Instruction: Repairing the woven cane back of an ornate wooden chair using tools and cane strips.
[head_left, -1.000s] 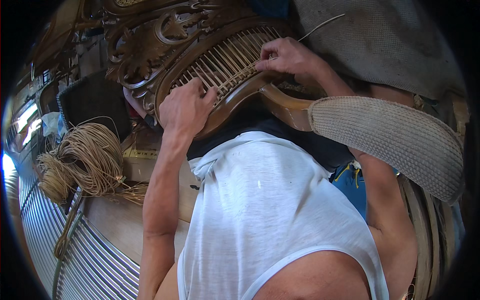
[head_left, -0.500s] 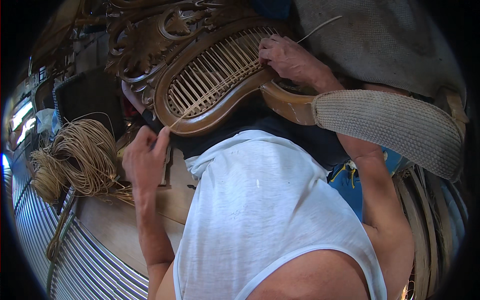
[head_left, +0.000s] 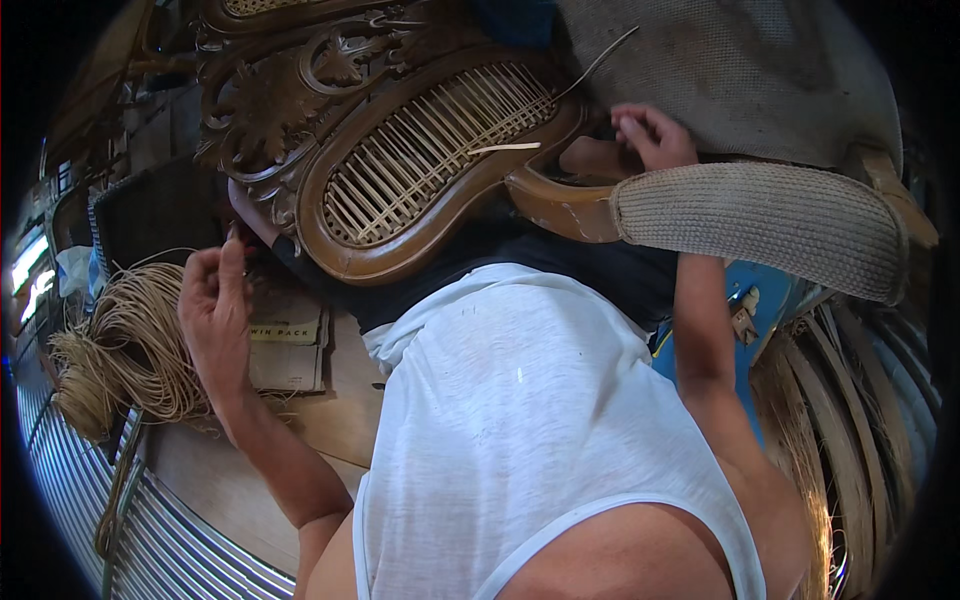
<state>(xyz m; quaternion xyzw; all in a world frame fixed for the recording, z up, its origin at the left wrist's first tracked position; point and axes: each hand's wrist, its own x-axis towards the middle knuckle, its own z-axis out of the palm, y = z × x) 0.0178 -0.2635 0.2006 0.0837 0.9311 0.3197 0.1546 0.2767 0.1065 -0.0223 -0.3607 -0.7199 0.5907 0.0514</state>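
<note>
A carved brown wooden chair frame (head_left: 345, 265) lies across my lap, its curved opening strung with rows of pale cane strands (head_left: 400, 170). One short cane end (head_left: 505, 148) stands up from the weave, and a longer loose strand (head_left: 605, 58) curves out past the frame's far right end. My left hand (head_left: 215, 310) is raised off the frame to the left, fingers curled and thumb pressed against them; whatever they pinch is too small to make out. Beyond the armrest, my right hand (head_left: 660, 140) hovers apart from the cane with loosely bent fingers, nothing visible in it.
Coils of cane (head_left: 150, 340) sit at the left beside a flat box (head_left: 290, 350). A woven-covered armrest (head_left: 760, 225) crosses in front of my right forearm. Coarse sacking (head_left: 730, 80) lies at the back right, and a blue object (head_left: 740, 350) is under my right arm.
My left hand has moved left and away from the frame's near edge. My right hand has left the weave and shifted right. A short cane end now shows standing above the strands.
</note>
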